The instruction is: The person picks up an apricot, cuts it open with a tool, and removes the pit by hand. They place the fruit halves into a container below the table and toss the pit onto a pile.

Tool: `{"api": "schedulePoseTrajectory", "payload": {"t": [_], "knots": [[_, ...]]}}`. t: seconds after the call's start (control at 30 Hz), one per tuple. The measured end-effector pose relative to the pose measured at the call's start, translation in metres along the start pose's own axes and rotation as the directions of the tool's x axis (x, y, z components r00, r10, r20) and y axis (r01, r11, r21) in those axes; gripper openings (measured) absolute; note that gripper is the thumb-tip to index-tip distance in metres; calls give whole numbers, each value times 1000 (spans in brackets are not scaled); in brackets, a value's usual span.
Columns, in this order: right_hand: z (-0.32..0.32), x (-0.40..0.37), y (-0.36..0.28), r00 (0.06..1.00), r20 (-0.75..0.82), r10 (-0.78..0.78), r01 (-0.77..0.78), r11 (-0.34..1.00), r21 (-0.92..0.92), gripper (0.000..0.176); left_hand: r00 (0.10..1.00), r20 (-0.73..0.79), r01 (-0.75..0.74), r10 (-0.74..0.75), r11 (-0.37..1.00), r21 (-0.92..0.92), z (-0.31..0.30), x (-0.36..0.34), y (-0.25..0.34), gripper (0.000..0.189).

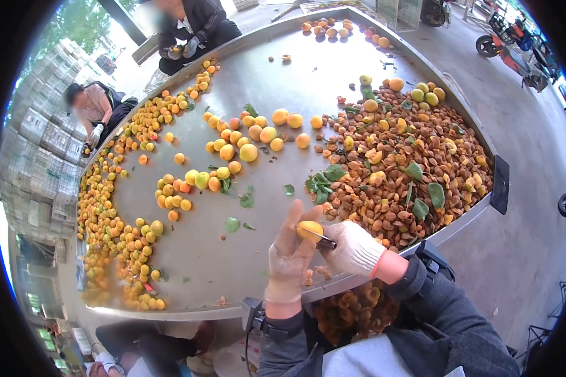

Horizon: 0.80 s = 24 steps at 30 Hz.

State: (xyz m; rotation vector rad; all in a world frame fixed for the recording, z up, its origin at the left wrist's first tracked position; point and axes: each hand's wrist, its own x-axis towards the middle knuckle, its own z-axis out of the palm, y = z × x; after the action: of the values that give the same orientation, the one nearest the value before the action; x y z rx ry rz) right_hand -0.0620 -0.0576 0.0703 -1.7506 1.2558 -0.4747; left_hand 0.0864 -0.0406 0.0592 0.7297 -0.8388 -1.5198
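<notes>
My left hand (288, 261), in a fingerless-looking pale glove, is closed on a yellow apricot (309, 229) between thumb and fingers. A small knife (325, 241) is gripped in my right hand (355, 249), which wears a white knitted glove with an orange cuff edge. Its blade lies against the apricot's side. Both hands are over the near edge of the metal table (258, 232). Just beyond them spreads a big heap of brown apricot pits (390, 204) mixed with green leaves (436, 196). Below the edge, close to my lap, are opened apricots (358, 311).
Whole apricots (116, 239) line the table's left side, and more apricots (248, 152) lie mid-table. Greenish apricots (431, 97) rest on the heap's far end. Two people (198, 28) (100, 107) sit along the far-left edge. Stacked crates (38, 157) stand behind; a motorbike (516, 53) is parked far right.
</notes>
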Motion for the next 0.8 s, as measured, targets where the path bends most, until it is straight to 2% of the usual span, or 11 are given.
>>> {"api": "schedulePoseTrajectory", "payload": {"t": [0.07,0.13,0.2,0.3,0.37,0.43,0.47,0.53,0.63,0.77,0.8], "knots": [[5,2,6,999,-37,-21,21,1000,14,36,999,-46,0,-3,998,-65,8,-1,4,63],[8,3,5,964,-236,-120,127,992,15,32,996,-91,-11,-1,991,-130,10,1,0,66],[7,3,1,961,-250,-120,116,993,-33,32,979,-200,-23,42,995,98,6,1,-10,63],[4,0,-5,967,-236,-98,85,994,-63,30,949,-311,20,52,974,226,16,-1,-4,56],[5,2,-2,973,-216,-76,67,997,-50,28,951,-298,-3,77,971,239,15,0,-4,50],[5,6,6,1000,30,10,-16,982,187,20,956,-277,-28,100,967,253,14,0,-1,44],[3,7,8,1000,27,14,-19,982,188,20,956,-291,37,34,972,233,14,-1,3,46],[-5,8,5,964,265,27,-133,912,389,16,954,-297,104,-37,972,211,16,-1,11,48],[-13,3,-1,961,275,-28,-89,911,402,15,962,-251,150,-111,978,143,19,-2,17,49],[3,0,4,990,142,15,-58,949,309,19,968,-249,60,-29,991,120,17,-1,9,50],[7,-1,3,998,-55,-32,41,983,179,22,957,-291,23,18,990,138,18,-1,5,50]]}}
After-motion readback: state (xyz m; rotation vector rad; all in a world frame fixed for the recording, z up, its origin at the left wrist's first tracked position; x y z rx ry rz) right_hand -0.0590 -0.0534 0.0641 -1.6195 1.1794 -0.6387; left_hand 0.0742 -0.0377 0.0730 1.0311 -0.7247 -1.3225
